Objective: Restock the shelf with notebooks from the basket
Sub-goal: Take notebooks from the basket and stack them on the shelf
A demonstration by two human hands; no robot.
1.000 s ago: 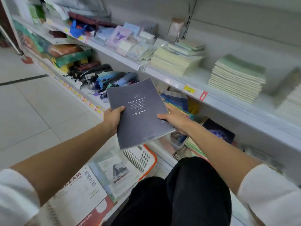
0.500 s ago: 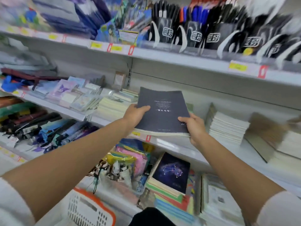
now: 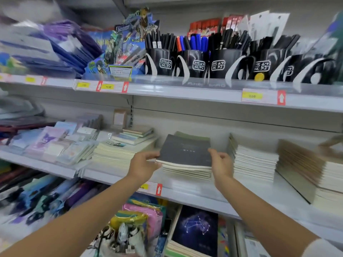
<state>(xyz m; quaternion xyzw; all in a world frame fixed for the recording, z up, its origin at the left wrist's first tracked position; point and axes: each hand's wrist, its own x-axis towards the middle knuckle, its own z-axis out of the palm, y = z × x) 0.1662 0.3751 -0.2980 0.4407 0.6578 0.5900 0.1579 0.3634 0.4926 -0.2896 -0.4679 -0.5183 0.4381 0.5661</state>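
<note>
A dark grey notebook (image 3: 185, 150) lies on top of a short stack of notebooks (image 3: 187, 172) on the middle shelf (image 3: 185, 193). My left hand (image 3: 143, 165) grips its near left corner. My right hand (image 3: 221, 164) holds its right edge. A green cover shows behind the grey one at the back of the stack. The basket is out of view.
Taller stacks of pale notebooks (image 3: 253, 161) and brown-edged ones (image 3: 306, 169) sit to the right, cream notebooks (image 3: 118, 152) and sticker packs to the left. Pen cups (image 3: 200, 65) line the shelf above. A dark constellation notebook (image 3: 196, 230) lies on the shelf below.
The view has swung up from the basket to the shelves. Both hands have carried the grey notebook up and forward and brought it down flat onto the stack.
</note>
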